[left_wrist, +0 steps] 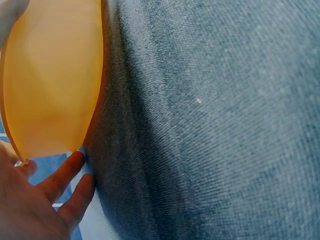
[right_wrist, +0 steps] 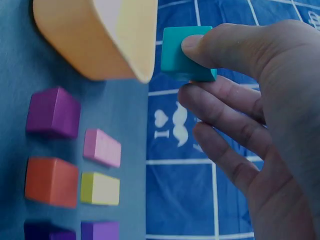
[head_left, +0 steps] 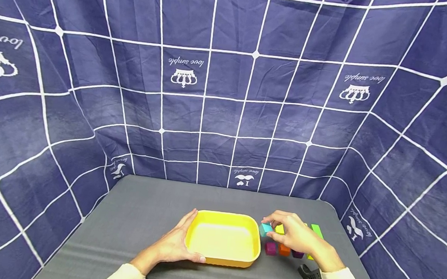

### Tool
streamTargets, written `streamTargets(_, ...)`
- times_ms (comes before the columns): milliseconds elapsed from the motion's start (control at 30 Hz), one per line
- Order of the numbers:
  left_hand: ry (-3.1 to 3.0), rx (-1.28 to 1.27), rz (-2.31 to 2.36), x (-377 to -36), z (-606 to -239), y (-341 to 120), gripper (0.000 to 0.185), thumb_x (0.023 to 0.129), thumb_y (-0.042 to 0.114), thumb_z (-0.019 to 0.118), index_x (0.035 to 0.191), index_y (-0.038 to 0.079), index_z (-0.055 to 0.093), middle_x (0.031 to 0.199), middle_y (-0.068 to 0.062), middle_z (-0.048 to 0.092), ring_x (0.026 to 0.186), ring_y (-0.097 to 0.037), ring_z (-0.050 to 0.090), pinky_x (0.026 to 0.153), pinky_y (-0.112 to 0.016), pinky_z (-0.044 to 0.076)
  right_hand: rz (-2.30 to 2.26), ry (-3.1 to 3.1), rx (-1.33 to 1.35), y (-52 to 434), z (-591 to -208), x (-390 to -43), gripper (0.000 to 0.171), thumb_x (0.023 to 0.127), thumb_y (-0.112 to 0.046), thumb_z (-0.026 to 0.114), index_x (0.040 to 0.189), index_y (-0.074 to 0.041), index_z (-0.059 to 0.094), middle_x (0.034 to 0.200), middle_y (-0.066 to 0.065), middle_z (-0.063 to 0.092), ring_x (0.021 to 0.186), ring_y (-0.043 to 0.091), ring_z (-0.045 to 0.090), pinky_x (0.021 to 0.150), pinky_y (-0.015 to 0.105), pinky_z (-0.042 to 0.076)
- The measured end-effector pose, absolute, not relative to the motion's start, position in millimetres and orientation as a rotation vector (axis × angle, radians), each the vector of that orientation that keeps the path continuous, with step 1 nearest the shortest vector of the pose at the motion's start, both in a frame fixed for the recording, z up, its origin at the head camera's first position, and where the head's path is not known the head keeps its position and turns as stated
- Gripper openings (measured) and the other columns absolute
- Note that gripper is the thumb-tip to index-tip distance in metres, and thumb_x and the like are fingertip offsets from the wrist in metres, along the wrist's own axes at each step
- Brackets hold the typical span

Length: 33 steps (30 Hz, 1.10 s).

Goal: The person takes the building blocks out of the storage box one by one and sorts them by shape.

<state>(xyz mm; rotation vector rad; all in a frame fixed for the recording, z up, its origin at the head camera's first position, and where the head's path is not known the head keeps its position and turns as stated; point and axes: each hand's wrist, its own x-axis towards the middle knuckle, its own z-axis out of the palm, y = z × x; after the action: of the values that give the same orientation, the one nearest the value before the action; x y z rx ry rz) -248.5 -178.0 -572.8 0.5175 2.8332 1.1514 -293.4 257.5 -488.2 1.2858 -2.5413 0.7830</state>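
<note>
— What surrounds the table?

— A navy cloth backdrop [head_left: 227,91], hung on three sides — back, left and right. White lines cross it in a grid, with small diamonds at the crossings. Printed crowns with "love simple" and little bird and moustache motifs appear upside down.

— And the table itself?

— A grey table top [head_left: 141,212] with rounded far corners, covered in a fine woven fabric. The light is even and soft, shadows faint.
</note>
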Motion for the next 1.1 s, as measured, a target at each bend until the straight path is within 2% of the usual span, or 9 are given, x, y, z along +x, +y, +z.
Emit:
streamTargets(133, 2.825, 0.511, 1.153, -247, -572, -178, 0.156, 0.07, 0.067, 0.107, 0.188, 0.015, 0.019, 0.196, -0.004, 0.025, 0.168, -0.04, 0.051, 0.129, -0.066, 0.051, 0.802, -2.497, 1.262, 271, -493, -291, 0.035, 0.093, -0.001, 0.096, 0.125, -0.01, 0.083, 0.116, 0.003, 0.085, 0.092, 0.007, 0.078, 0.08, 0.026, 0.065)
streamTargets(367, 2.841, 0.494, 1.141, -247, -575, -178, 0.156, 0.069, 0.068, 0.107, 0.188, 0.017, 0.02, 0.195, -0.003, 0.026, 0.167, -0.04, 0.052, 0.128, -0.066, 0.052, 0.783, -2.455, 1.186, 300, -503, -290, 0.037, 0.089, -0.004, 0.1, 0.121, -0.014, 0.084, 0.108, -0.004, 0.084, 0.089, 0.003, 0.076, 0.079, 0.024, 0.064)
streamTargets(633, 2.839, 0.485, 1.144, -250, -576, -178, 0.156, 0.069, 0.068, 0.107, 0.188, 0.017, 0.02, 0.195, -0.002, 0.027, 0.167, -0.039, 0.052, 0.128, -0.067, 0.052, 0.765, -2.438, 1.074, 332, -512, -289, 0.041, 0.084, 0.0, 0.102, 0.117, -0.016, 0.085, 0.103, -0.006, 0.083, 0.084, 0.005, 0.074, 0.077, 0.028, 0.066)
streamTargets(867, 2.835, 0.508, 1.148, -249, -575, -178, 0.155, 0.07, 0.067, 0.107, 0.188, 0.017, 0.02, 0.196, -0.005, 0.026, 0.168, -0.04, 0.051, 0.129, -0.067, 0.051, 0.766, -2.431, 1.018, 357, -522, -285, 0.042, 0.082, 0.002, 0.102, 0.116, -0.014, 0.085, 0.103, -0.004, 0.084, 0.084, -0.004, 0.069, 0.08, 0.011, 0.059)
streamTargets(933, 2.837, 0.516, 1.15, -248, -575, -178, 0.155, 0.07, 0.067, 0.107, 0.188, 0.016, 0.02, 0.195, -0.006, 0.026, 0.168, -0.04, 0.051, 0.129, -0.066, 0.051, 0.765, -2.442, 0.993, 363, -523, -283, 0.042, 0.082, 0.002, 0.102, 0.117, -0.014, 0.085, 0.103, -0.003, 0.084, 0.084, -0.007, 0.069, 0.081, 0.011, 0.059)
streamTargets(1100, 2.835, 0.516, 1.158, -249, -575, -178, 0.156, 0.07, 0.067, 0.107, 0.188, 0.016, 0.02, 0.196, -0.006, 0.026, 0.169, -0.039, 0.05, 0.131, -0.066, 0.049, 0.744, -2.486, 0.92, 378, -526, -278, 0.04, 0.084, 0.0, 0.101, 0.117, -0.013, 0.085, 0.106, -0.001, 0.084, 0.085, -0.009, 0.069, 0.078, 0.02, 0.063)
